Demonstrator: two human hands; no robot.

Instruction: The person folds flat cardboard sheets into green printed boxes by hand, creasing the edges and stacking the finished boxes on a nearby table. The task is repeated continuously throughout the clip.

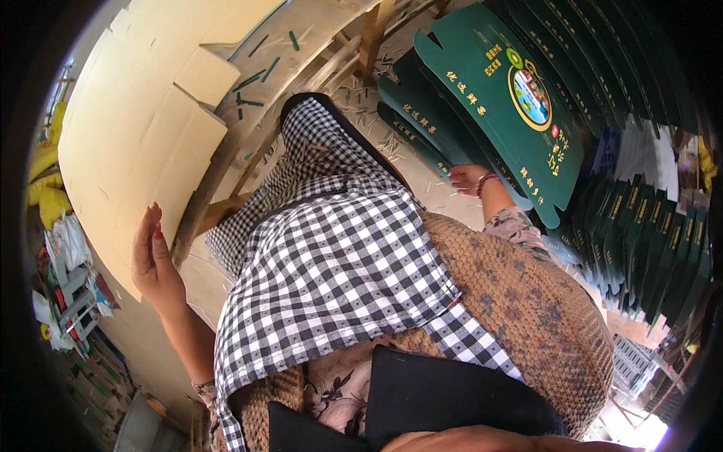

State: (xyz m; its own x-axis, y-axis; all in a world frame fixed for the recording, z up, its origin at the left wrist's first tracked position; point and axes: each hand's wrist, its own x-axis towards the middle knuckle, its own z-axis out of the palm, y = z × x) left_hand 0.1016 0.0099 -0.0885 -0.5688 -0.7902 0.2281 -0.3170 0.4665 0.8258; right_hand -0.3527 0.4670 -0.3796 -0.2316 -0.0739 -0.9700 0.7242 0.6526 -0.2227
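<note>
My left hand (158, 264) is raised at the left with its fingers stretched out and nothing in it. It is beside the near edge of a large pale cardboard sheet (139, 128); I cannot tell whether they touch. On the right, my right hand (470, 178), with a dark red bracelet at the wrist, reaches down to the lower edge of some dark green printed cardboard sheets (429, 113). Its fingers are bent at that edge and partly hidden. Over that forearm leans a big green printed cardboard sheet (493, 90) with a round picture on it.
Many more green sheets (640, 248) stand in rows at the right. The pale cardboard lies on a wooden bench (218, 162) with green offcuts (271, 69) on top. Cut strips litter the floor (444, 207). A checked apron (331, 248) covers my lap. Yellow bags (49, 196) are far left.
</note>
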